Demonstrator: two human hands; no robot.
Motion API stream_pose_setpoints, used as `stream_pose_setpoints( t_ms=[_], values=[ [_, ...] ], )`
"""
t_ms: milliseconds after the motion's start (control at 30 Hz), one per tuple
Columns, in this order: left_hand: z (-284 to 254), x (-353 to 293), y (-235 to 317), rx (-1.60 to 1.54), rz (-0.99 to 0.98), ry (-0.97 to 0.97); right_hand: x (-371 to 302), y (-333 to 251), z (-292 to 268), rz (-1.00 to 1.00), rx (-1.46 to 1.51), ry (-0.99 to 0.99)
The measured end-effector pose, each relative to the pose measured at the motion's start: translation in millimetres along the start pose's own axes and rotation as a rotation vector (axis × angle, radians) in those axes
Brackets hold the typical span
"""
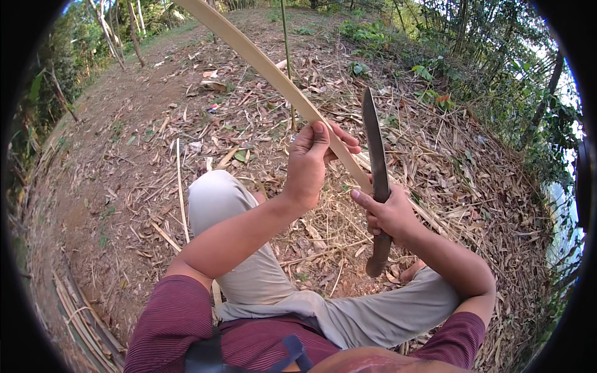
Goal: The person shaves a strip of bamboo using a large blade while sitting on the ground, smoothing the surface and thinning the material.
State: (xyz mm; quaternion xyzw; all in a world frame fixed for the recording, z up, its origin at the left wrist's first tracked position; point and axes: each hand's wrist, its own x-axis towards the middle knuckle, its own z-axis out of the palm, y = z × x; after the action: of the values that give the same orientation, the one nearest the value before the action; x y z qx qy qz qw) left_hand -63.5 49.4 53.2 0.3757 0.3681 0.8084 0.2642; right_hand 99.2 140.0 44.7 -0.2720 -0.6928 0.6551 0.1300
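Note:
A long, pale strip of split bamboo [267,68] runs from the top of the view down toward my right hand. My left hand [311,155] pinches it partway along, thumb on top and fingers beneath. In my right hand [392,214] is a large knife [375,137] with a dark blade pointing up and a brown handle below the fist. The strip's lower end meets the blade near my right thumb and fingers; whether those fingers also grip the strip is hard to make out.
My bent knees [217,199] frame ground strewn with dry leaves and shavings [329,224]. A tied bundle of strips [84,317] lies at lower left, and a thin strip [181,186] beside my left knee. A thin green stem [286,50] stands ahead; bushes [435,50] grow at far right.

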Motion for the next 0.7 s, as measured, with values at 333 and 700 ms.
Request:
stream_pose_setpoints(
  t_ms=[333,700],
  values=[
    [6,-19,55,1.248,-0.142,-0.319,40,11,-41,-0.095,0.174,0.142],
    [-42,-36,223,2.415,1.306,-0.004,49,33,-103,-0.212,0.030,0.354]
  ],
)
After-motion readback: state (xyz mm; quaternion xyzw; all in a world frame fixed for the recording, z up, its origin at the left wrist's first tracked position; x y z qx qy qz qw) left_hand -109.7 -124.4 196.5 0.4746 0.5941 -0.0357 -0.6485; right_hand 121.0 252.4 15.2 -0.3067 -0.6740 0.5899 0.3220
